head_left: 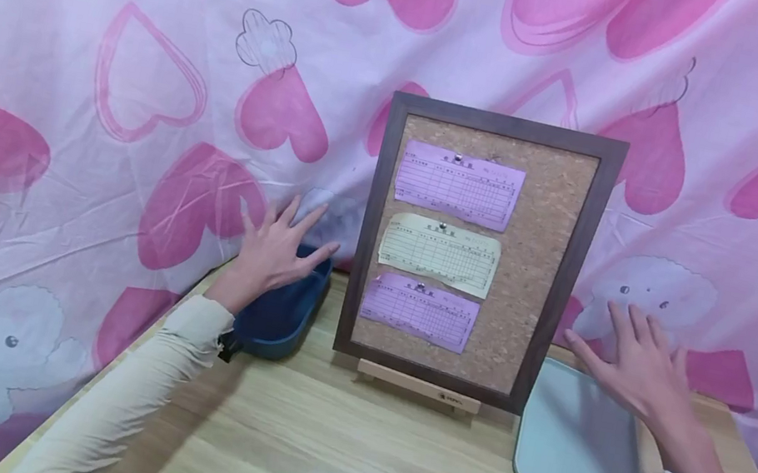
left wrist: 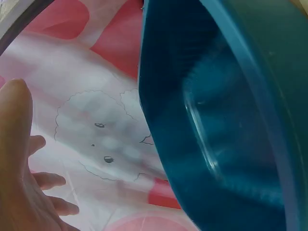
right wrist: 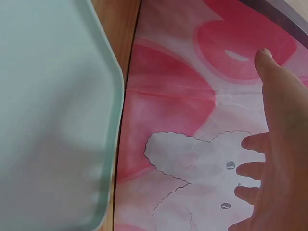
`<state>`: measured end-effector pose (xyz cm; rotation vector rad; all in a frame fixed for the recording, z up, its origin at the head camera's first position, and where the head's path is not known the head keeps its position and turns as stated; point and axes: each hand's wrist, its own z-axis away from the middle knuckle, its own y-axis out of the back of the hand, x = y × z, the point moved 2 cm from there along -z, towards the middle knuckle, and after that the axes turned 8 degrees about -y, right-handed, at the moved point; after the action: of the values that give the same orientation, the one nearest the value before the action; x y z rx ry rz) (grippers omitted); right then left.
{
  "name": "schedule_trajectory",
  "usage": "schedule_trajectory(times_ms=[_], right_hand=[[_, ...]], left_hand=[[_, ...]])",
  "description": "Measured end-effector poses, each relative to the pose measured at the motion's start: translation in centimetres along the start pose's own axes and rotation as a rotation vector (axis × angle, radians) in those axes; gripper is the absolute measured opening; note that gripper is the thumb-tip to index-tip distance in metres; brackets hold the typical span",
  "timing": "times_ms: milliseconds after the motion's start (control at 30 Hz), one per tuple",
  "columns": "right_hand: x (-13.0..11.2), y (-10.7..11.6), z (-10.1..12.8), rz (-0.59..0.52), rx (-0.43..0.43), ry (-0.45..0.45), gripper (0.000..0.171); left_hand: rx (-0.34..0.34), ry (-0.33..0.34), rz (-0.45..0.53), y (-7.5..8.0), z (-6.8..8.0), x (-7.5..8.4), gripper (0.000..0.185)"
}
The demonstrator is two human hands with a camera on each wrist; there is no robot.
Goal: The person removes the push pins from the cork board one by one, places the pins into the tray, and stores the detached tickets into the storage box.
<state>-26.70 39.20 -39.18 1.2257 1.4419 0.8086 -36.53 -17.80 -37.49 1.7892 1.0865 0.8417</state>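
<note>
My left hand [head_left: 275, 252] hovers with spread fingers over a dark blue bin [head_left: 277, 337], whose inside fills much of the left wrist view [left wrist: 231, 125]. Over the far part of a pale green tray [head_left: 571, 440], my right hand [head_left: 640, 371] is held up, its fingers spread and holding nothing. Between the hands a framed cork board [head_left: 549, 241] leans on a small wooden easel [head_left: 417, 385]. Clipped or pinned down its left side are a purple form slip [head_left: 459, 187], a pale yellow-green slip [head_left: 438, 255] and a lower purple slip [head_left: 419, 311].
A light wood table [head_left: 338, 466] carries the bin, board and tray. Just behind its back edge hangs a pink curtain [head_left: 122, 225] with hearts and cartoon clouds. The tray's rim [right wrist: 118, 91] lies near the table's edge.
</note>
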Motion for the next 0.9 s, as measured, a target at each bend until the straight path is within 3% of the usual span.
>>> schedule_trajectory(times_ms=[167,400,500,733,900], right_hand=[[-0.5,0.6,-0.3,-0.038,0.045,0.001,0.096],[-2.5,2.4,-0.6,-0.111,0.131,-0.033,0.083],[-3.6,3.4,-0.7,-0.161,0.187,-0.039,0.077],[-6.5,5.9,-0.9,-0.292,0.413,0.038,0.059],[-8.7,6.9,-1.3,-0.353,0.57,0.161,0.051]], left_hand=[[0.058,-0.024,0.016,0.4,-0.1,0.3,0.08],[0.289,-0.142,0.118,1.7,-0.8,1.5,0.062],[0.357,-0.17,0.152,2.3,-1.1,2.2,0.059],[0.425,-0.189,0.265,4.1,-2.1,4.3,0.055],[0.454,-0.209,0.371,5.0,-2.5,5.8,0.055]])
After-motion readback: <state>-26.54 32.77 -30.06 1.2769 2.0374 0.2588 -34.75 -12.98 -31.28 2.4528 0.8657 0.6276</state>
